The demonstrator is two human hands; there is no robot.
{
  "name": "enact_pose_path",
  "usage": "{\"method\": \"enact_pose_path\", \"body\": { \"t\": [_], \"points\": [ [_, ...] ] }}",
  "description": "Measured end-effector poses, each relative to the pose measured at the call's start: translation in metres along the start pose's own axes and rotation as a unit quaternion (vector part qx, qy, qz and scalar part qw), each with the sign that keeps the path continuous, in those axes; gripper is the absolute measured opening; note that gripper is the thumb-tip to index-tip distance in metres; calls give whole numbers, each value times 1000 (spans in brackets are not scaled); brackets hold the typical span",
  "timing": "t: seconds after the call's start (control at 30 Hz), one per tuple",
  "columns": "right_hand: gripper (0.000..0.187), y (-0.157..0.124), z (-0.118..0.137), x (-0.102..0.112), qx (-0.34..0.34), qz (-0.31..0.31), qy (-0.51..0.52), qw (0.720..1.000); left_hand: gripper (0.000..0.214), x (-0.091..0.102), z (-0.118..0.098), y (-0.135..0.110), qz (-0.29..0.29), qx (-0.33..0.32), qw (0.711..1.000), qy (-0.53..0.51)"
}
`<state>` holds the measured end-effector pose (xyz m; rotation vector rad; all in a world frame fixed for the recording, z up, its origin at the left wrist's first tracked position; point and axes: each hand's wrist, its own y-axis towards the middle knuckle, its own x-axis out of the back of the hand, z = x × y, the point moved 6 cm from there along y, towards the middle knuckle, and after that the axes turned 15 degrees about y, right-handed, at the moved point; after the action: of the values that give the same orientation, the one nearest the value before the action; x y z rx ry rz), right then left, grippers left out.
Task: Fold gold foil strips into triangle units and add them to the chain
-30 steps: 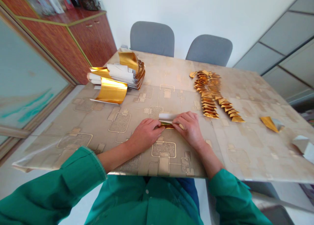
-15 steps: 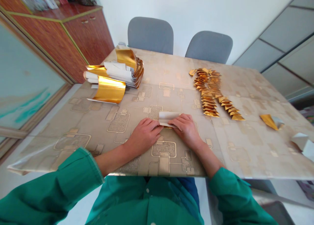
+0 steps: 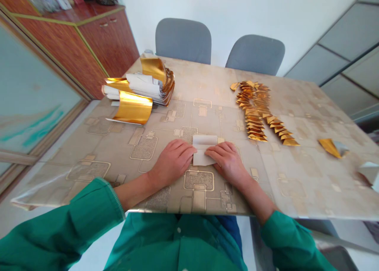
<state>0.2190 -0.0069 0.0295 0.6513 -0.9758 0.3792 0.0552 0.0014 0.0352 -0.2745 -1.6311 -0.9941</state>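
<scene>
A small sheet of paper (image 3: 203, 148), white side up, lies on the patterned table (image 3: 118, 144) right in front of me. My left hand (image 3: 173, 162) rests on its left edge with the fingers lying flat. On its right edge my right hand (image 3: 227, 162) presses down, fingers stretched over the paper. A bit of the gold side peeks out at the sheet's far right corner.
A pile of curled gold and white sheets (image 3: 142, 89) sits at the far left. Several folded gold pieces (image 3: 259, 109) lie in rows at the far right. One folded gold piece (image 3: 330, 146) and a white piece (image 3: 368, 170) lie near the right edge. Two grey chairs (image 3: 183, 40) stand behind the table.
The narrow folded strip between my hands has been opened out into a wider white sheet lying flat. Both hands slid slightly toward me and now press on its side edges.
</scene>
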Motion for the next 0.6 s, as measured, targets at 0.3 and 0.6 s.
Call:
{"method": "enact_pose_path", "body": {
  "t": [0.3,0.6],
  "points": [
    [49,-2,8,-3,-32,40,-28,998,36,-17,-17,0,51,-71,996,28],
    [45,-22,-4,2,-64,14,-50,997,31,-16,-10,-4,50,-55,997,19]
  ]
}}
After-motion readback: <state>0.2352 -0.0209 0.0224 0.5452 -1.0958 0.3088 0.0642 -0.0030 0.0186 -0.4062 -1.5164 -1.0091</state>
